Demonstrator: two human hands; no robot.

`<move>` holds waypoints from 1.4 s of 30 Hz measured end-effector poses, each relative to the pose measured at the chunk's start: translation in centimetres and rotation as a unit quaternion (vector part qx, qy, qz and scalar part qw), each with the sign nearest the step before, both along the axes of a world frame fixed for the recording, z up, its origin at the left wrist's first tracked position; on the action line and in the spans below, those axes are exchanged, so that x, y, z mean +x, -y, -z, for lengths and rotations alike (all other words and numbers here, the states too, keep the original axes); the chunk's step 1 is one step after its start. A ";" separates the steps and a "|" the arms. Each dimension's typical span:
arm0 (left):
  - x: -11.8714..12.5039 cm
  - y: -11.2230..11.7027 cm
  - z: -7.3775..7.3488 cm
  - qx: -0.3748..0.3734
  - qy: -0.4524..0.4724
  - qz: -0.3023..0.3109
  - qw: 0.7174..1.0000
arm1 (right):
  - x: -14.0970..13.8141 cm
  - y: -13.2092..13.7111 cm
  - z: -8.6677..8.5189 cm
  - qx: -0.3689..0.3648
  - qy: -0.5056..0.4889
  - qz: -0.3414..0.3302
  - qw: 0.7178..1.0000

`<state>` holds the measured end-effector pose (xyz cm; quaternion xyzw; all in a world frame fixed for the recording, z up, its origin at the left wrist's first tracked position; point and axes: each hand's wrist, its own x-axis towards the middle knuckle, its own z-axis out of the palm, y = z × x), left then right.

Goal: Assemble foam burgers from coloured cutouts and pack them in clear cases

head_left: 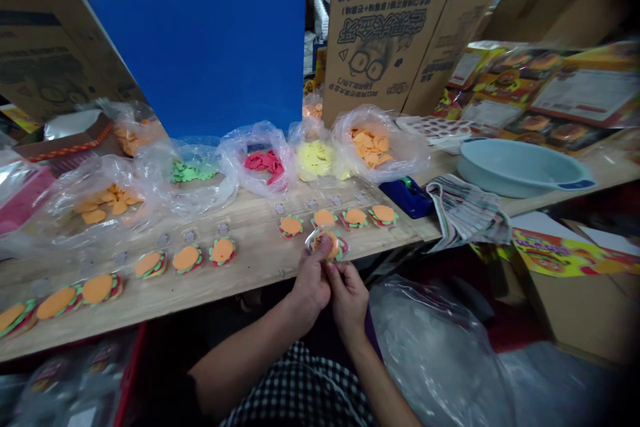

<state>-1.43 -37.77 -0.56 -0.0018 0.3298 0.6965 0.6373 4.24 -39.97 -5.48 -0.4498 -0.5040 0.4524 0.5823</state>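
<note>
Foam burgers (324, 217) are obstructing the way ahead of the hands (313, 283), a bare strip of the surface (385, 238) is remaining passable to their right up to a blue tape dispenser (405, 197), and a clear plastic bag (430, 347) is occupying the space below the edge.

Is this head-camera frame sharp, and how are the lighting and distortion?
Head view: wide-angle bowing curves the pale wooden table; the lower-right corner falls dark over the clear plastic bag; glare marks the bags, while the orange-and-green foam burger piece stays fairly sharp.
</note>
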 end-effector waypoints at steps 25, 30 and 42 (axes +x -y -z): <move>-1.9 4.7 4.1 0.180 -0.476 0.392 0.766 | 9.6 0.4 -1.8 0.013 0.363 -0.254 0.897; -1.4 6.1 5.1 0.174 -0.451 0.451 0.750 | 10.8 2.2 -0.7 -0.029 0.338 -0.279 0.899; -2.6 11.8 7.3 0.217 -0.496 0.525 0.657 | 11.3 9.3 1.8 -0.125 0.324 -0.346 0.871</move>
